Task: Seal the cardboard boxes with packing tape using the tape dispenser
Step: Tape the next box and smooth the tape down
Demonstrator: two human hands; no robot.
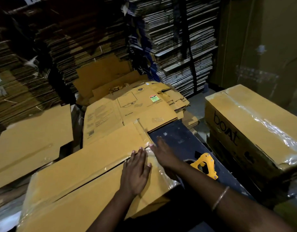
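Observation:
A long brown cardboard box lies in front of me, its top flaps closed along a diagonal seam with clear tape at the right end. My left hand rests flat on the box top by the seam, fingers straight. Just beside it, my right hand presses flat on the taped right end, fingers straight. The yellow tape dispenser lies by itself on a dark surface to the right of my right forearm; neither hand touches it.
A taped box printed "boat" stands at the right. Flattened cartons lie beyond the box and a cardboard sheet lies to the left. Tall stacks of flat cardboard fill the back.

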